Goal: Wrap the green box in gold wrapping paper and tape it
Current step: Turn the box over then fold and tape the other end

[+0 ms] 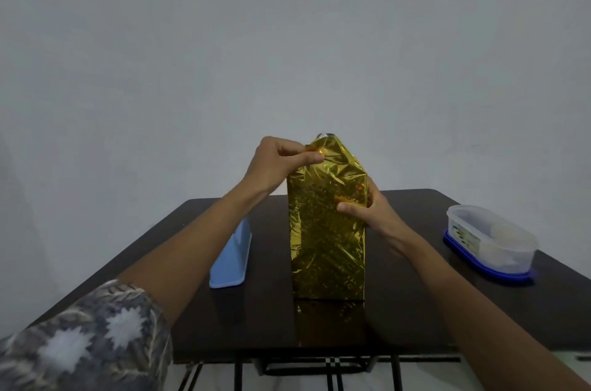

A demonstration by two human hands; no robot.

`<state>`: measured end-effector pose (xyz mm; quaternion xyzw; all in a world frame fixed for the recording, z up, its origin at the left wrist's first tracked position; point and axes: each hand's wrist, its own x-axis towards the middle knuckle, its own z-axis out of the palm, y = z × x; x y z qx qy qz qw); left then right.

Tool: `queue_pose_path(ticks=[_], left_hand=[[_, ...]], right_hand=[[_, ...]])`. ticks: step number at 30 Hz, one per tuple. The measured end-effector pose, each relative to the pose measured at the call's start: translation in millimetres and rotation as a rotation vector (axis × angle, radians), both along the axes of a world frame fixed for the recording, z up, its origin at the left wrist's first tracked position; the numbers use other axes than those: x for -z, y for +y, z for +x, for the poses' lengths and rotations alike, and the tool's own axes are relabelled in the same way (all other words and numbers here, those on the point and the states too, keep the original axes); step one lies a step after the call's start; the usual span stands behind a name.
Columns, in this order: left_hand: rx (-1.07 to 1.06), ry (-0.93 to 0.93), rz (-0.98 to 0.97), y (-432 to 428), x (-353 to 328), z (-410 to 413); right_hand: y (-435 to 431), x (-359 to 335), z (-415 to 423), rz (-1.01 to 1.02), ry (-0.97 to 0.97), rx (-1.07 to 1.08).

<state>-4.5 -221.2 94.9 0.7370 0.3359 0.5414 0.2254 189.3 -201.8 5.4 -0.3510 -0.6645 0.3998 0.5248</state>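
Head view, looking down along two bare forearms: my left grip is raised to the top left corner of the wrapped green box, thumb and forefinger pinching a loose fold of the gold wrapping paper. My right grip clasps the right edge lower down, thumb pressed on the near face and fingers curled round behind.

The green box is wholly covered, so none of its colour shows. It stands on end in the middle of the dark, glossy worktop, which mirrors its base. The paper is crinkled holographic foil, narrowing to a creased peak on top.

A patterned sleeve ends near my left elbow. Left of the box lies a pale blue plastic thing, perhaps a tape dispenser; my left forearm hides its far end. At the right edge sits a clear tub on a blue lid.
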Motion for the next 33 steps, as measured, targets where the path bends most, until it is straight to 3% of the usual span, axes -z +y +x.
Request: queue_pose_path(ticks=[4,8,14,21,26,33], left_hand=[[0.047,-0.015,-0.091,-1.1,-10.8,1.2],[0.028,-0.032,-0.136,1.5,-12.7,0.1],[0.046,-0.051,-0.158,-2.0,-14.1,2.1],[0.051,-0.101,-0.179,-1.2,-11.3,1.8],[-0.005,-0.102,-0.184,1.9,-14.4,4.0],[-0.042,-0.14,-0.261,12.6,-9.4,3.0]], right_hand=[[-8.2,-6.6,1.2,0.016,-0.06,-0.012],[-20.5,-36.5,-5.0,0.103,0.017,0.099],[-27.8,-75.1,-19.1,0.173,-0.186,0.127],[-26.4,-58.6,-12.9,-0.07,0.026,0.1],[-19.1,-47.7,-19.1,-0.068,0.19,0.127],[-14.4,-39.3,-20.9,-0.048,0.203,0.13]])
